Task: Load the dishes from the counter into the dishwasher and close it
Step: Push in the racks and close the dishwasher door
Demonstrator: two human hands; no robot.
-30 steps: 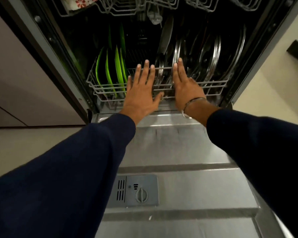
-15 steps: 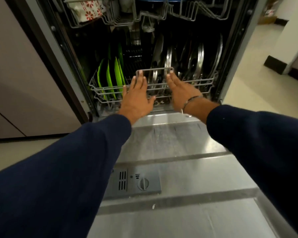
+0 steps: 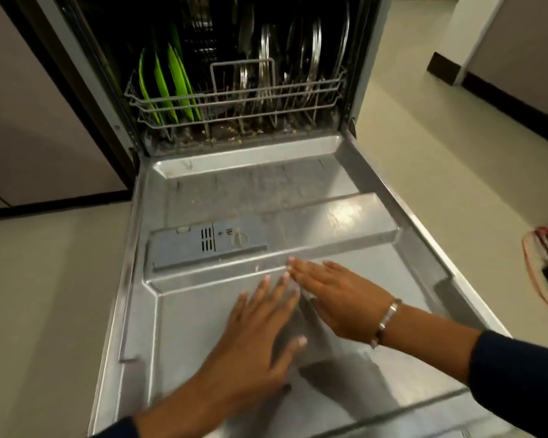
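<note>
Two hands, left (image 3: 253, 339) and right (image 3: 339, 298), one lower rack (image 3: 234, 99), roughly four green plates (image 3: 178, 86), several steel plates (image 3: 310, 49), one bracelet (image 3: 386, 320).

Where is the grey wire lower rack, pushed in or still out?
Pushed in: the grey wire lower rack sits inside the tub, behind the open steel door.

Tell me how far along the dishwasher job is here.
Loading looks done: green plates and steel plates stand in the lower rack, which sits inside. In hand: left hand and right hand, both open, are over the lowered door. Left: closing it.
</note>
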